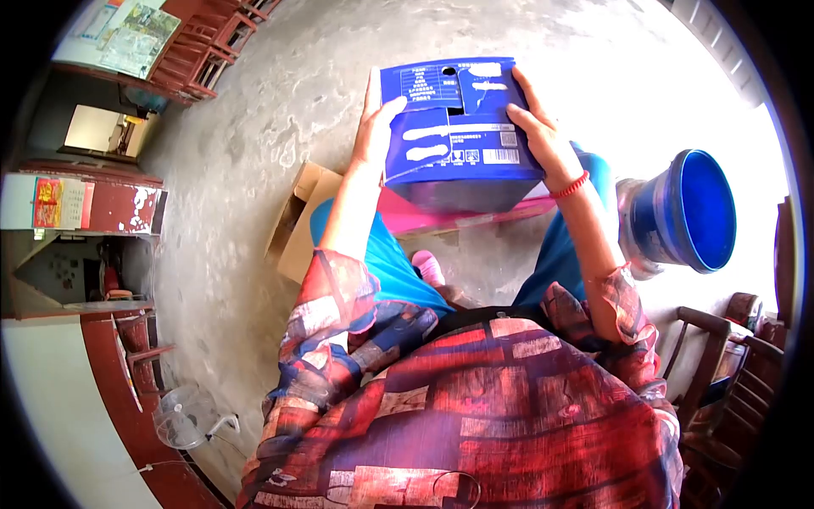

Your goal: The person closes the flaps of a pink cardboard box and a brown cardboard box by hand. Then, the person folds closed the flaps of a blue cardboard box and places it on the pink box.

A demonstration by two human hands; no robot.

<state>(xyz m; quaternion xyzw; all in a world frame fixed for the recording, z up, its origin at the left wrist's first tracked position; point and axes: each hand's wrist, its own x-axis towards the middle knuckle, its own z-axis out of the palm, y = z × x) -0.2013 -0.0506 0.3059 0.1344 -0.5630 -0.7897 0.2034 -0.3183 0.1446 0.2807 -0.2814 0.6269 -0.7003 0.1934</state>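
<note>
Between my two hands is a blue cardboard box (475, 182) with white printing, a barcode and torn white patches on its face. My left hand (376, 127) presses against its left side, thumb on the printed face. On the opposite side my right hand (543, 136) grips the edge, its thumb also on the face; a red bracelet circles that wrist. Small dark gaps show where the flaps meet. Below the box, partly hidden by it, a pink surface (407, 216) lies between my knees.
An open brown cardboard box (318, 191) stands on the concrete floor (254, 127) left of my legs. To the right is a blue bucket (670, 216). A wooden chair (729, 365) is at the lower right, a fan (185, 417) at the lower left.
</note>
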